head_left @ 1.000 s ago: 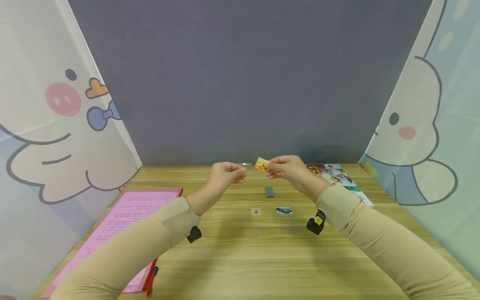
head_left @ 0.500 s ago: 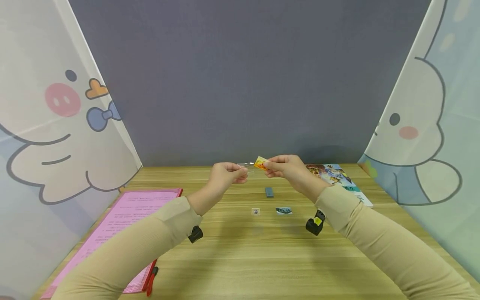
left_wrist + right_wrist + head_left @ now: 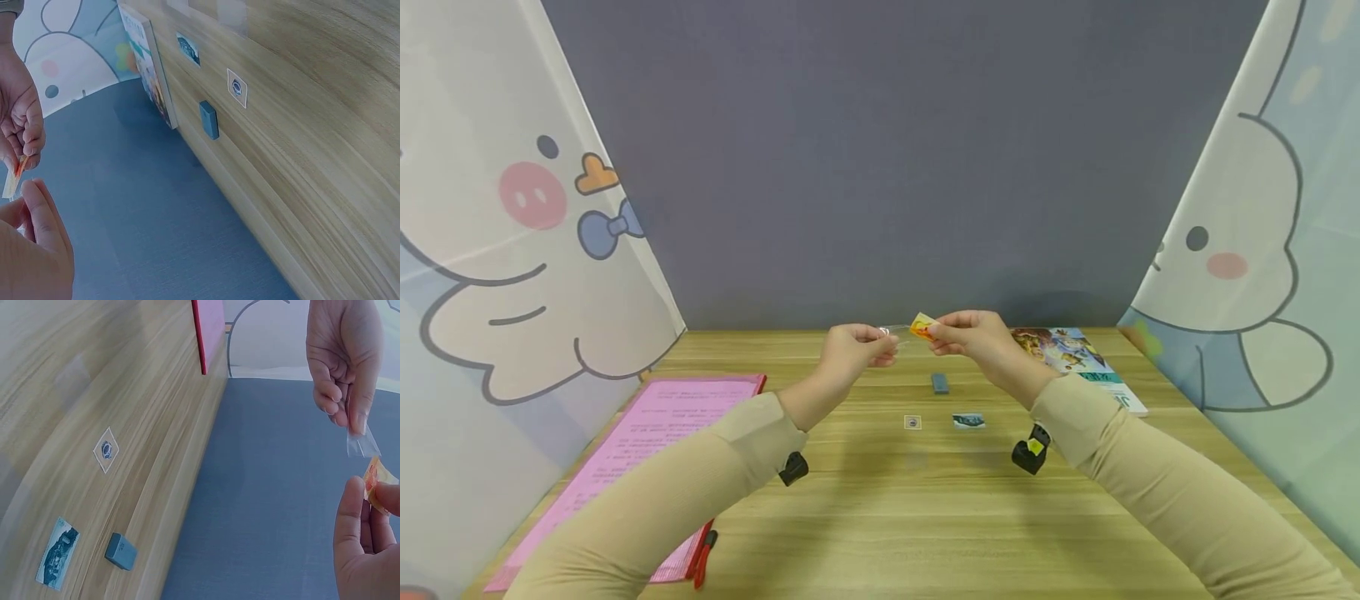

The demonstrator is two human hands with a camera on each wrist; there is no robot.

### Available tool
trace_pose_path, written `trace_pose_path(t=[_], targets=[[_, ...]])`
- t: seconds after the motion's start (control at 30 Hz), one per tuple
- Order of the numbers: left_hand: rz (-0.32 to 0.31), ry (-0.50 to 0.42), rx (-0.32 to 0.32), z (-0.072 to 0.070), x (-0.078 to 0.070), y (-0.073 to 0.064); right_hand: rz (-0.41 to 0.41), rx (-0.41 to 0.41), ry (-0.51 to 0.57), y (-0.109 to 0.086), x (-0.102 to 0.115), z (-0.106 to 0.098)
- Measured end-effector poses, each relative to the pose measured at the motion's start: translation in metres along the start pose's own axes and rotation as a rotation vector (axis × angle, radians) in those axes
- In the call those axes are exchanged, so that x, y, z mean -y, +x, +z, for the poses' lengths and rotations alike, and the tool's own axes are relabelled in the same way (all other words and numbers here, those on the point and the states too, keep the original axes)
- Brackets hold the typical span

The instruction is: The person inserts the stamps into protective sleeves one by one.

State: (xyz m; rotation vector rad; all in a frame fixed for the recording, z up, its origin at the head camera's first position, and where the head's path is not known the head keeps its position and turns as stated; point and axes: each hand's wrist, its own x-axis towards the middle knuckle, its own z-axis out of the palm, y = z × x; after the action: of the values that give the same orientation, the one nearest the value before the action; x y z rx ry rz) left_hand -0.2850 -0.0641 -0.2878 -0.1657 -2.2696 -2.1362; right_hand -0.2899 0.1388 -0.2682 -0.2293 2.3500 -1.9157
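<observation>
In the head view both hands are raised over the far part of the table, fingertips facing each other. My left hand [image 3: 853, 348] pinches a small clear plastic sleeve [image 3: 362, 445] between thumb and fingers. Between thumb and fingers of my right hand [image 3: 976, 337] is a small yellow-and-orange stamp [image 3: 922, 326], partly covered by them. The stamp's free edge is right at the sleeve's edge. On the table below lie a small square stamp [image 3: 912, 422] with a round motif and a blue-green picture stamp [image 3: 968, 421]. Behind them is a small blue-grey block [image 3: 939, 383].
A pink zip folder [image 3: 700, 408] with red edging and a red pull lies along the table's left side. An illustrated book [image 3: 1108, 367] is at the back right, partly behind the right forearm. A dark panel [image 3: 895, 167] and printed side curtains enclose the table.
My left hand has shifted slightly right, bringing the clear sleeve up to the stamp's edge. The right hand has stayed nearly still, and the things on the table have not moved.
</observation>
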Motion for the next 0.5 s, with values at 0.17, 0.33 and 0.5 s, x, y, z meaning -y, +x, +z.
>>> trace_pose_path(t=[0.17, 0.33, 0.5], targets=[[0.003, -0.012, -0.002, 0.0008, -0.0009, -0.0009, -0.023, -0.003, -0.005, -0.0029, -0.0007, 0.0017], [0.006, -0.028, -0.002, 0.0004, -0.0014, -0.0016, -0.037, -0.021, -0.01, -0.004, -0.0022, 0.003], [0.002, -0.033, 0.0, 0.0002, -0.0017, -0.0017, -0.04, -0.03, -0.006, -0.0048, -0.0029, 0.0033]])
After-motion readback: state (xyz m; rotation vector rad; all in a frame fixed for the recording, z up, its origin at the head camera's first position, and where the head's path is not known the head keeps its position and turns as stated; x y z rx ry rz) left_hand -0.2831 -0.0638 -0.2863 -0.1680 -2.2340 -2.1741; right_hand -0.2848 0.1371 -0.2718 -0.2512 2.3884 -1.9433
